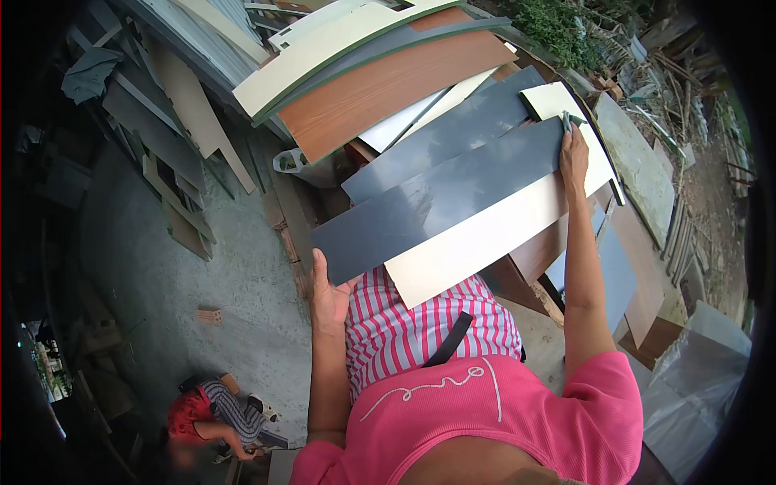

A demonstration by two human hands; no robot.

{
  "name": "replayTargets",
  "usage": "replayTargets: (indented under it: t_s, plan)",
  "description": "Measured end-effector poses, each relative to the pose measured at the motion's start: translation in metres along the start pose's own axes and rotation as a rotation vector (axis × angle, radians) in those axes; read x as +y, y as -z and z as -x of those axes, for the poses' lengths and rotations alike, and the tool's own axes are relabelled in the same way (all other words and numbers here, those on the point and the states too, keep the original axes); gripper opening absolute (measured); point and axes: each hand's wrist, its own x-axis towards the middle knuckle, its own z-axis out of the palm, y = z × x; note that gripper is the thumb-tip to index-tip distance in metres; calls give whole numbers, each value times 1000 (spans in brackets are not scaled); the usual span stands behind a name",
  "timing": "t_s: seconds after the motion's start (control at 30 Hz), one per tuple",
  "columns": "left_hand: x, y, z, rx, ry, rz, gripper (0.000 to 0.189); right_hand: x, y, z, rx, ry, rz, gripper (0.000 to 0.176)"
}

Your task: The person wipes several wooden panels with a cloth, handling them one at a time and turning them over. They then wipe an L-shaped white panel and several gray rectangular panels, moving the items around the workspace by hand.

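A long, glossy dark grey board [436,202] lies slantwise in front of me, over my lap. My left hand [327,297] grips its near left corner, thumb raised at the edge and fingers partly hidden beneath. At the far right end, my right hand [575,158] is closed on a small dark green cloth [571,121], against the board's edge. Under the grey board, a cream board [477,242] sticks out on the near side. Another grey board [453,133] lies just beyond.
Wood-brown boards [388,89] and curved cream boards [323,52] are stacked ahead. More panels [162,121] lean at the left. A white bag [307,168] stands by the stack. A brick [209,316] lies on the concrete floor [242,275]. Another person [214,416] crouches at lower left.
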Motion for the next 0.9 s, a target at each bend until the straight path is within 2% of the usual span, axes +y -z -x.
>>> replayTargets:
  t_s: [0.03,0.13,0.37,0.47,0.53,0.57,0.6,0.67,0.73,0.8,0.9]
  plan:
    - [1,1,-1,-25,20,-58,56,-6,5,1,-14,-69,-89,38]
    - [-1,-6,-1,9,19,-90,53,-10,9,3,10,-106,-134,35]
    - [4,-10,2,21,5,-130,52,-1,5,-1,-2,-133,-99,34]
    - [14,-6,-5,11,25,-180,52,14,-1,-6,45,-145,-197,34]
    - [16,1,-17,-8,6,-153,50,32,-4,-15,106,-319,-468,35]
    - [16,2,-22,-11,0,-158,50,41,2,-19,105,-316,-630,36]
    - [16,1,-25,8,19,-160,51,42,9,-19,140,-430,-948,35]
    - [15,-3,-28,19,45,-163,52,69,3,-24,361,-610,-1143,35]
    - [13,-8,-29,17,17,-203,53,71,18,-19,336,-670,-1248,36]
    - [10,-7,-30,14,-17,-199,55,71,27,-12,309,-830,-1413,35]
    - [10,-11,-23,34,-96,-222,56,65,38,-4,305,-851,-1512,34]
